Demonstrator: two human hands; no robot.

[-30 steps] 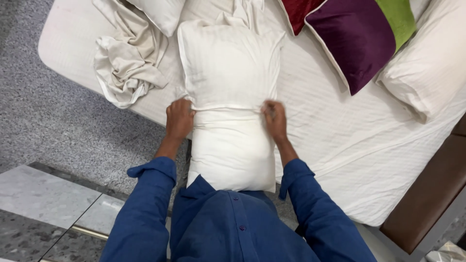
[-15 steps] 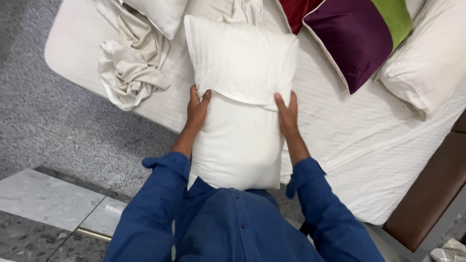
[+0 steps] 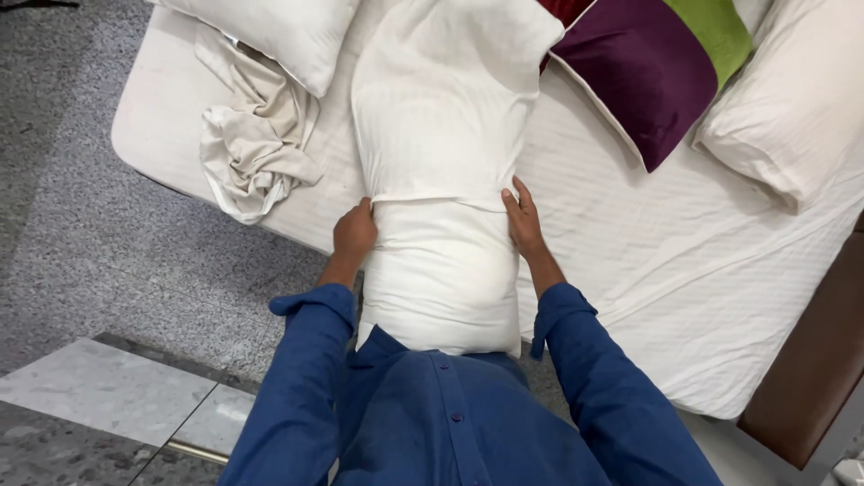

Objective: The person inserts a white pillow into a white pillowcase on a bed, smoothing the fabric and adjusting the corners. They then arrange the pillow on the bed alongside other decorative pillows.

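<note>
Both hands [image 3: 441, 229] at pillowcase [image 3: 445, 99] hem, pillow [image 3: 445, 279] half-covered, bed [image 3: 630, 270] edge

White pillow [image 3: 445, 279], striped white pillowcase [image 3: 441, 99], purple cushion [image 3: 643, 76].

A bed [image 3: 630, 270] with a white striped sheet carries everything, standing on a grey speckled floor [image 3: 99, 234]. A crumpled cream cloth [image 3: 256, 144] lies near its left corner, just below a white pillow [image 3: 270, 31]. A long white pillow, half in its case [image 3: 441, 117], rests along the middle. To the right lie a purple cushion [image 3: 643, 76], a green cushion [image 3: 715, 27] and another white pillow [image 3: 792, 108].
</note>
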